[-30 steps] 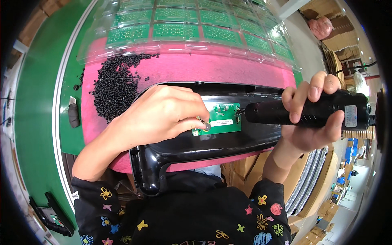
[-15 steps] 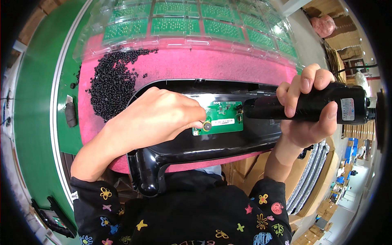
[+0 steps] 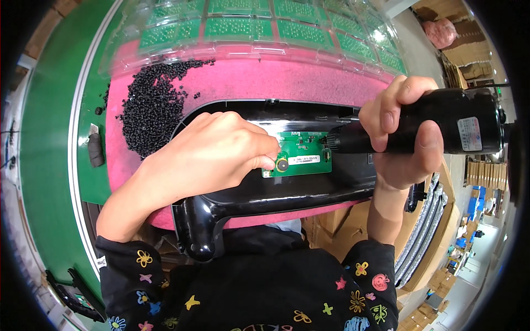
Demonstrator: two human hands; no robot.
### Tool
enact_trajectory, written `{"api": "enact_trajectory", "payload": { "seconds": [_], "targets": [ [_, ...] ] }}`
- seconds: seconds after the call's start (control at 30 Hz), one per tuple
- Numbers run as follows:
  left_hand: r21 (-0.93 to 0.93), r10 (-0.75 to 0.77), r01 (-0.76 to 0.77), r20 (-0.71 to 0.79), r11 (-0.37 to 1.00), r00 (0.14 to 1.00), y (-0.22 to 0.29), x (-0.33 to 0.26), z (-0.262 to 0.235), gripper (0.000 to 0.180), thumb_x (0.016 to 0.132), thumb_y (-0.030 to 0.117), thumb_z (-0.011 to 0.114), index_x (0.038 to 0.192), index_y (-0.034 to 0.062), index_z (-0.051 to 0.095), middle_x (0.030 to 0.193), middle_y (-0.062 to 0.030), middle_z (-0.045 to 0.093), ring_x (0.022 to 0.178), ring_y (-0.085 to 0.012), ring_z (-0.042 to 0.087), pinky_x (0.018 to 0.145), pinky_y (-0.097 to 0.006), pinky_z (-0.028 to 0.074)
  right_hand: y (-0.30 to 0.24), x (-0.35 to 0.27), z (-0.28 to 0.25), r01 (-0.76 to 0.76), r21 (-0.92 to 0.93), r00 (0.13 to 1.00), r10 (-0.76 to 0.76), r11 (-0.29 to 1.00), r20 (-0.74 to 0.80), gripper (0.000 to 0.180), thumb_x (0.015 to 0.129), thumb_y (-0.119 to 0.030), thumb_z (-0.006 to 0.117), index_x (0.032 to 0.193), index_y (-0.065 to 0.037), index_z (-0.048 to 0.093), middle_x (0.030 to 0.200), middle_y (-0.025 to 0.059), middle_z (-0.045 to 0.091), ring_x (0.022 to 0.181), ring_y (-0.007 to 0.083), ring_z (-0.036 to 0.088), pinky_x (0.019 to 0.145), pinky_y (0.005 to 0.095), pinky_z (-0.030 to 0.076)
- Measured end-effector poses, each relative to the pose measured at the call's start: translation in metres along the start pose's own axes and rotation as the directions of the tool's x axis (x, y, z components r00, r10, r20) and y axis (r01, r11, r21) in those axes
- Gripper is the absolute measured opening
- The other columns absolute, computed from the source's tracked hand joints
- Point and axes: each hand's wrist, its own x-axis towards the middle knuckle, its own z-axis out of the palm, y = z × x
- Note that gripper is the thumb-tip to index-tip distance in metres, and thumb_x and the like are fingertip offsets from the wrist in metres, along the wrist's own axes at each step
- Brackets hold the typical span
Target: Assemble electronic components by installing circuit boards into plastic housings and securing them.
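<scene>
A glossy black plastic housing [image 3: 237,204] lies on a matt pink foam mat [image 3: 287,83], beneath clear shiny plastic trays [image 3: 182,52].

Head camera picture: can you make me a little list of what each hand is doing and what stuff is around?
left hand: rests on the black housing, fingertips pressing the left edge of the green board
right hand: gripping a black power screwdriver, its tip at the board's right end
board: lies in the housing
housing: lies on a pink mat
screws: black heap on the mat, to the left
tray: clear, holds more green boards, at the far edge
</scene>
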Motion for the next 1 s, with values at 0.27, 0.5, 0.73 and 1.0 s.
{"api": "enact_trajectory", "payload": {
  "seconds": [0.27, 0.5, 0.73, 1.0],
  "targets": [
    [-0.038, -0.023, 0.024, 0.035, 0.999, 0.999, -0.006, 0.000, 0.001, 0.018, 0.081, 0.017, 0.068, 0.090, 0.0016, 0.069, 0.085, -0.0120, 0.070, 0.077, -0.0303, 0.067, 0.067, -0.037, 0.053, -0.009, -0.005, -0.001, 0.008, 0.047, 1.000, -0.007, 0.999, -0.007, 0.041, 0.084, -0.039, 0.058, 0.098, -0.002, 0.049, 0.073, 0.0035, 0.048, 0.049, 0.0091, 0.042, 0.048, 0.0243, 0.033],
    [-0.241, 0.003, -0.002, 0.005, 0.970, 1.000, -0.006, 0.002, 0.000, 0.019, 0.077, 0.015, 0.073, 0.086, 0.0002, 0.069, 0.082, -0.0097, 0.070, 0.071, -0.0232, 0.068, 0.062, -0.031, 0.052, -0.043, -0.014, 0.022, 0.196, 0.380, 0.980, -0.198, 0.904, -0.035, 0.032, 0.081, -0.030, 0.065, 0.094, -0.007, 0.046, 0.076, 0.0013, 0.048, 0.050, 0.0094, 0.048, 0.059, 0.0258, 0.039],
    [-0.449, -0.070, 0.029, -0.076, 0.893, 0.995, -0.002, -0.001, -0.004, 0.016, 0.071, 0.010, 0.076, 0.084, 0.0014, 0.070, 0.079, -0.0055, 0.070, 0.058, -0.0092, 0.059, 0.050, -0.023, 0.042, -0.037, -0.011, 0.042, 0.305, 0.437, 0.943, -0.333, 0.846, -0.014, 0.034, 0.078, -0.028, 0.068, 0.092, -0.008, 0.045, 0.075, 0.0008, 0.049, 0.047, 0.0067, 0.048, 0.058, 0.0233, 0.040],
    [-0.453, -0.047, -0.021, -0.137, 0.891, 0.989, -0.001, -0.001, -0.002, 0.014, 0.072, 0.008, 0.075, 0.085, 0.0015, 0.071, 0.075, -0.0054, 0.070, 0.058, -0.0088, 0.061, 0.049, -0.022, 0.042, -0.035, -0.012, 0.043, 0.311, 0.370, 0.931, -0.359, 0.875, 0.065, 0.038, 0.080, -0.034, 0.069, 0.094, -0.008, 0.045, 0.077, 0.0007, 0.050, 0.049, 0.0063, 0.049, 0.055, 0.0223, 0.040]
  ]
}}
